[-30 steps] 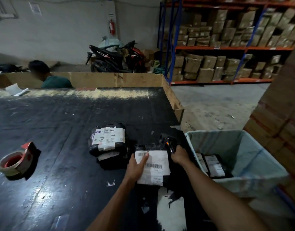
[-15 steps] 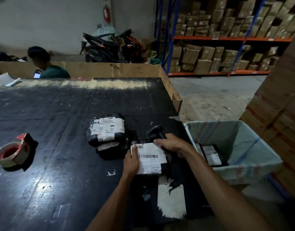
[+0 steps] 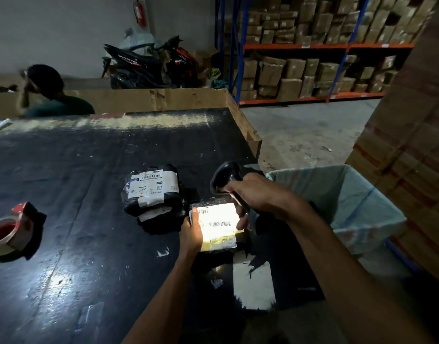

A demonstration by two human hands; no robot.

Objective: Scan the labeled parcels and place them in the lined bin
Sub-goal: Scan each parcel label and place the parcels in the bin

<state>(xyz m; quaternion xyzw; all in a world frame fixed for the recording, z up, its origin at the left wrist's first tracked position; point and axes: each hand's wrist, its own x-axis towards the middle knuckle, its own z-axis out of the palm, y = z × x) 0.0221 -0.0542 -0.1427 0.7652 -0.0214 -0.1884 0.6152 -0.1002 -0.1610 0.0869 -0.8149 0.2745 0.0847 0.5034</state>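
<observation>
Head view: a parcel is being scanned near the bench's right edge, just beside the lined bin.

The right hand is wrapped round the scanner, whose light falls on the white label. The left hand grips the parcel's left edge with the thumb on top. To scan well, keep that thumb off the barcode, hold the label flat and aim the beam squarely across the bars. The drop should then be short, probably over the bin's near rim. A stack of labeled parcels waits just left, toward the bench's middle. A tape roll sits at the left edge, well apart. A person sits beyond the far edge, and stacked cartons crowd the bin's far side.
</observation>
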